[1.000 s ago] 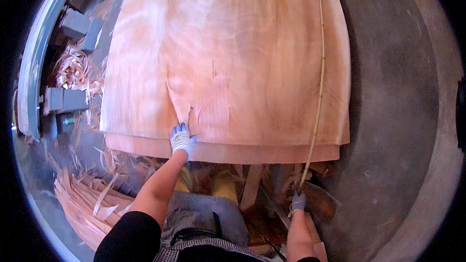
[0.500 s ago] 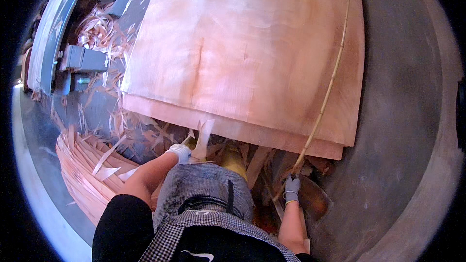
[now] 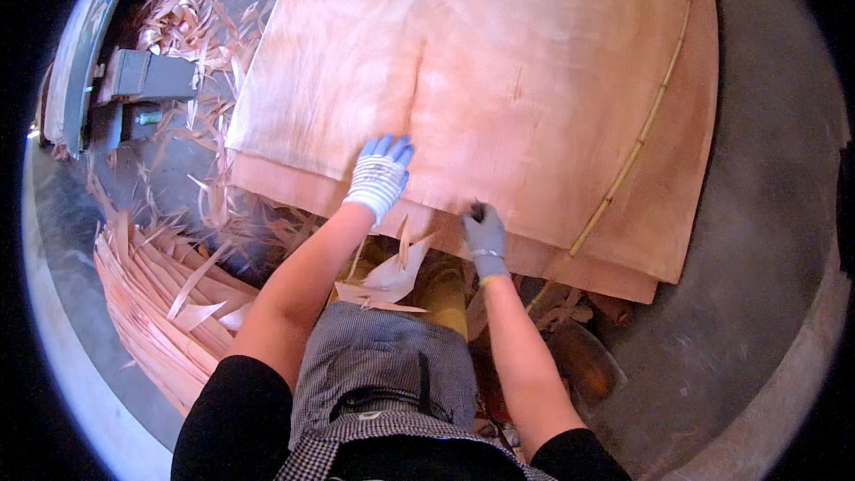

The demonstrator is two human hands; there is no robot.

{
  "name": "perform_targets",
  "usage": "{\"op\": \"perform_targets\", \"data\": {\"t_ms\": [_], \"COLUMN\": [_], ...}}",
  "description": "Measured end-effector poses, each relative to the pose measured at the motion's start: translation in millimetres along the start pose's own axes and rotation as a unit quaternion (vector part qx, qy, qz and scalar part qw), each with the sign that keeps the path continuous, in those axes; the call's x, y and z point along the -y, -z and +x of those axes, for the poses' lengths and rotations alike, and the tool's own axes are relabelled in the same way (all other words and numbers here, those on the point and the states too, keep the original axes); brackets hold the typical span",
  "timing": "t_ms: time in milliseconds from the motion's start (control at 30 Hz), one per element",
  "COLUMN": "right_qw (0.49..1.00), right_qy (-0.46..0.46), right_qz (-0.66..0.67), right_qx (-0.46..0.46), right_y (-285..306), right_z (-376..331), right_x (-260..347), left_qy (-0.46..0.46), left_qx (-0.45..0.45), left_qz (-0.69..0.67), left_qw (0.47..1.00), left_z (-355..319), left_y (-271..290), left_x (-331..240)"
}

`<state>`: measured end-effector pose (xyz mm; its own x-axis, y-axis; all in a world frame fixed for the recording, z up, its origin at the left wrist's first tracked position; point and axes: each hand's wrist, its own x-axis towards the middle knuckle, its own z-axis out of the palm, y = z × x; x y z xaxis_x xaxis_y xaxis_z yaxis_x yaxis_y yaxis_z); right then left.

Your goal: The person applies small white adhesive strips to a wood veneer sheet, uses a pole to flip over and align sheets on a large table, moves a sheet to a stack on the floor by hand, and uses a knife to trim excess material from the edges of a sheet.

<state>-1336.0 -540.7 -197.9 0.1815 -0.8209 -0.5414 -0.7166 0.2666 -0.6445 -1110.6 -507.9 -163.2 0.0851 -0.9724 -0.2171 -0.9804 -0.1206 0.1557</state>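
A stack of wide, pinkish wood veneer sheets (image 3: pixel 552 142) fills the middle, its top sheet set back from the lower edge beneath. My left hand (image 3: pixel 380 176), in a white-striped glove with blue fingers, rests spread out on the top sheet near its front edge. At that same edge, farther right, is my right hand (image 3: pixel 485 236) in a grey glove, its dark-tipped fingers curled in; what they pinch, if anything, is hidden. A long, thin bamboo stick (image 3: pixel 637 147) lies along the right side of the sheets, its near end past the front edge.
Torn veneer scraps (image 3: pixel 387 276) hang in front of my apron. A fanned bundle of veneer strips (image 3: pixel 160 303) lies at lower left. Grey metal blocks (image 3: pixel 153 77) and a heap of shavings (image 3: pixel 183 18) are at far left. Grey floor (image 3: pixel 766 169) runs along the right.
My right hand has let go of the bamboo stick and moved left to the sheet edge. My left hand has risen from beside the apron onto the top sheet.
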Motion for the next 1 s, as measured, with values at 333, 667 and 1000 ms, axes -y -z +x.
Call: {"op": "perform_targets", "data": {"t_ms": [333,667,1000], "right_qw": [0.995,0.973,0.952], "right_qy": [-0.096,-0.054,-0.095], "right_qz": [-0.011,-0.134,-0.259], "right_qx": [0.024,0.181,-0.133], "right_y": [-84,-50,82], "right_z": [45,-33,-100], "right_x": [42,5,-118], "left_qy": [-0.119,-0.083,-0.166], "left_qx": [0.071,-0.066,0.23], "left_qz": [0.024,-0.136,-0.128], "left_qw": [0.99,0.985,0.95], "left_z": [26,28,-140], "left_y": [-57,-68,-35], "left_x": [18,31,-14]}}
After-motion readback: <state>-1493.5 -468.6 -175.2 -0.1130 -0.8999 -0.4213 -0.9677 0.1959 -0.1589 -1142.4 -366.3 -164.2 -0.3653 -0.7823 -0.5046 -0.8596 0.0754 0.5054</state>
